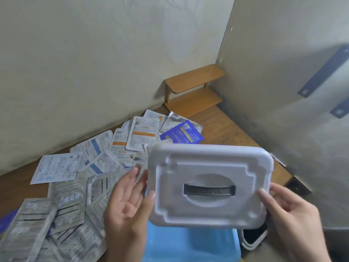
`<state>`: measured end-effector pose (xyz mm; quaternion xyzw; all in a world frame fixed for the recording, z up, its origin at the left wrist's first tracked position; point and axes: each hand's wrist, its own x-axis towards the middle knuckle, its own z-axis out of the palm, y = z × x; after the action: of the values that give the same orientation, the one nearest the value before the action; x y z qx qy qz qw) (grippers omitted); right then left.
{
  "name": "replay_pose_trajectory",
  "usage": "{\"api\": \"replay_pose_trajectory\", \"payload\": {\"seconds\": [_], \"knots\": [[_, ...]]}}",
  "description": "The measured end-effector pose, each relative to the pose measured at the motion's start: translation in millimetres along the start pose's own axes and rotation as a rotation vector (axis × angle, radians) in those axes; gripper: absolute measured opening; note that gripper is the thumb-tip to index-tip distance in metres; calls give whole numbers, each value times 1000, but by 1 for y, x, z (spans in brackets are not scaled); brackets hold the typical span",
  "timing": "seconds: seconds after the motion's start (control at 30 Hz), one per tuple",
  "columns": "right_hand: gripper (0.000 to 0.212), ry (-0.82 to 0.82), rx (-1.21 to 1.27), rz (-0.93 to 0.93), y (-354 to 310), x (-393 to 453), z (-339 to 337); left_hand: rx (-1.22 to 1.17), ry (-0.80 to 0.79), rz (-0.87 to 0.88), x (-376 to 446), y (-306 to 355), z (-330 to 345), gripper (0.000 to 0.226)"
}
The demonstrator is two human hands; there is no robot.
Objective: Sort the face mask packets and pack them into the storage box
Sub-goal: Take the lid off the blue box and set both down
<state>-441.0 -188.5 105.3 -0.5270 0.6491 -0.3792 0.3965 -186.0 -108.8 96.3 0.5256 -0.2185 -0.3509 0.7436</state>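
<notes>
Packets (79,178) are spread over the bench (222,129), all left of the blue box (188,244). Lid (210,186) is held above the box w/ both hands, left hand (130,203) fingers straight on its edge, right hand (290,210) gripping. Left hand's nearer the pile imo.

Bare left hand (128,201) and right hand (289,214), sleeveless forearms.
</notes>
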Motion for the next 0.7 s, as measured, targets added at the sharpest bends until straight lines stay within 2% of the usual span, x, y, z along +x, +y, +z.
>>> {"api": "replay_pose_trajectory", "payload": {"seconds": [0.1, 0.13, 0.17, 0.2, 0.3, 0.37, 0.43, 0.53, 0.6, 0.7], "knots": [[46, -74, 435, 51, -14, 26, -13, -25, -104, 22, 34, -3, 42, 39], [57, -103, 493, 102, -14, 40, -16, -22, -150, -18, 48, -10, 54, 39], [60, -121, 537, 163, -13, 55, -16, -24, -213, -91, 63, -18, 68, 45], [53, -108, 551, 214, -8, 72, -15, 0, -287, -163, 77, -28, 82, 52], [18, 21, 472, 212, 23, 125, 4, 313, -508, -227, 118, -56, 132, 60], [32, 147, 450, 227, 50, 160, 23, 646, -569, -264, 155, -86, 157, 57], [38, 260, 445, 245, 75, 191, 41, 918, -562, -316, 191, -116, 175, 64], [41, 393, 404, 305, 103, 230, 64, 1036, -535, -335, 219, -143, 178, 54], [41, 432, 363, 296, 112, 245, 80, 1063, -578, -277, 223, -147, 166, 45], [37, 343, 253, 294, 116, 252, 96, 1169, -633, -213, 230, -138, 135, 36]]}}
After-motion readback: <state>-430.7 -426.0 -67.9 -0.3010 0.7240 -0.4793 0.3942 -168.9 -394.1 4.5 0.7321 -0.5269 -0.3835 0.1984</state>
